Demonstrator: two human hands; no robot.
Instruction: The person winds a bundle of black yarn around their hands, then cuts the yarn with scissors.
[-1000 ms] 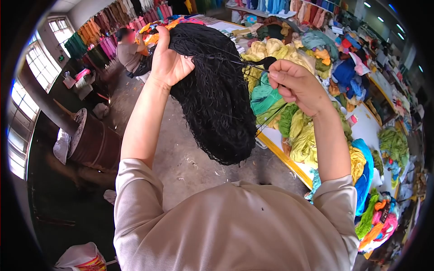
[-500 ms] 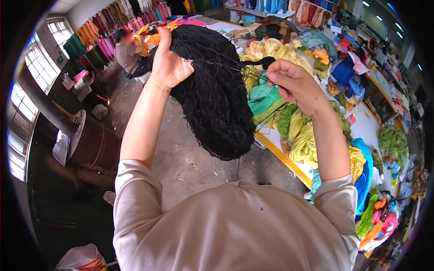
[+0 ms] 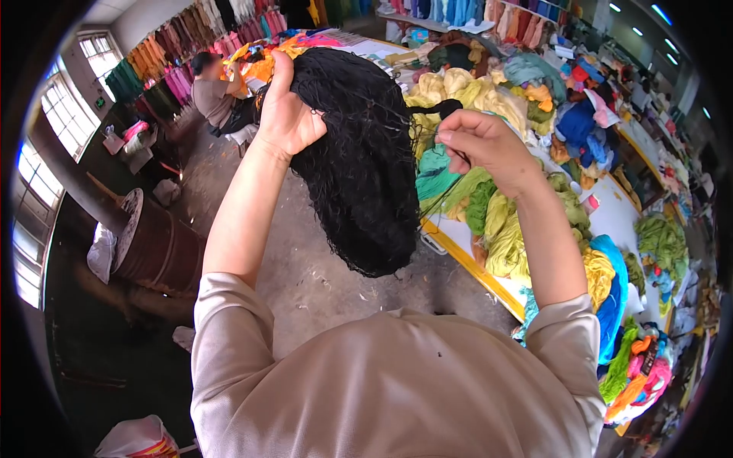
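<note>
A large skein of black yarn (image 3: 359,168) hangs in front of me, above the floor at the table's left side. My left hand (image 3: 287,118) holds it up near its top, thumb raised, with the fingers hidden behind or inside the yarn. At the skein's right, my right hand (image 3: 489,149) is closed in a pinch on thin black strands that trail from it. Loose ends stick out around the skein. Green and pale yellow yarn lies on the table behind the right hand.
A yellow-edged table (image 3: 477,273) piled with colourful yarn runs along my right. A rusty drum (image 3: 164,248) stands at left below a pipe. Farther back sits a person (image 3: 217,99) beside hanging skeins (image 3: 149,57). A white bag (image 3: 137,437) lies at lower left.
My right hand has moved slightly left, closer to the skein, and the strands between them look shorter. The skein has shifted a little left and hangs slightly lower.
</note>
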